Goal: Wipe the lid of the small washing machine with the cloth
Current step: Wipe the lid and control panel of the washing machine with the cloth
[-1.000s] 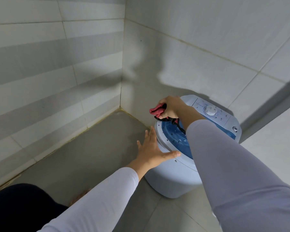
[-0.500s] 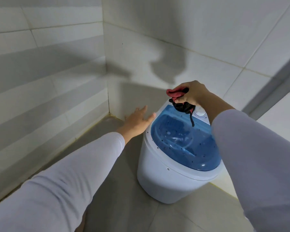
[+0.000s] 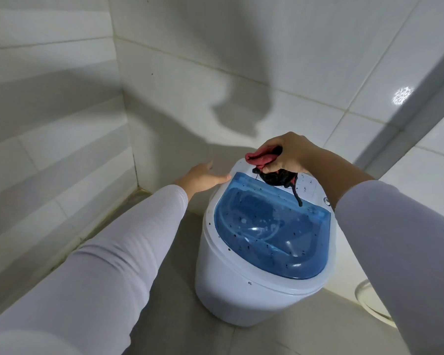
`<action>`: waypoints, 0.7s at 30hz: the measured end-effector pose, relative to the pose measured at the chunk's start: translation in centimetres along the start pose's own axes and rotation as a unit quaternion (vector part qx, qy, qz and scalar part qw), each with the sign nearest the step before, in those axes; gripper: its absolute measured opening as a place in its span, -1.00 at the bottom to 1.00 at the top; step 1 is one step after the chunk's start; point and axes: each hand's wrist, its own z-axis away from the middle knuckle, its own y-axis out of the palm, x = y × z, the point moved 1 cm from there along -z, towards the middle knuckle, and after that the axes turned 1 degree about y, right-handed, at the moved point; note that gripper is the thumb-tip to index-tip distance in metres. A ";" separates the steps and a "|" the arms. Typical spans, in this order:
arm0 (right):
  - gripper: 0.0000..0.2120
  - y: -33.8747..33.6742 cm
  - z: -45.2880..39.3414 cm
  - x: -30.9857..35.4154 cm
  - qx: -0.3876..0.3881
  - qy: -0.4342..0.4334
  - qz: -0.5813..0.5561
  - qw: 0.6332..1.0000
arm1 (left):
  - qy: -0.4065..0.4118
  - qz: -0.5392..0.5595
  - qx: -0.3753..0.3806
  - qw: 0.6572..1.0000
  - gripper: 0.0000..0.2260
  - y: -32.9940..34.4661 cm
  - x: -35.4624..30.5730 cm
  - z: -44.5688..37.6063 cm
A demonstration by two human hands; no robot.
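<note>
A small white washing machine (image 3: 241, 283) stands on the floor near the tiled corner. Its translucent blue lid (image 3: 272, 231) is closed and dotted with dark specks. My right hand (image 3: 285, 155) is shut on a bunched red and black cloth (image 3: 267, 165), held over the white control panel at the lid's far edge, with a black strand hanging down onto the lid. My left hand (image 3: 203, 176) rests open against the machine's far left rim, thumb on the edge.
Tiled walls (image 3: 62, 124) meet in a corner just behind and left of the machine. Grey floor (image 3: 180, 326) surrounds it. A white round object (image 3: 369, 301) lies on the floor at the right, partly hidden by my right sleeve.
The view has shifted higher over the machine, showing more of the lid. My left hand has slid along the rim to the far left side. The cloth stays in my right hand near the panel.
</note>
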 end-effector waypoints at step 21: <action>-0.75 7.4 6.5 6.3 0.079 -0.112 0.109 0.985 | 0.011 -0.018 -0.019 1.000 -0.17 0.1 0.6 0.3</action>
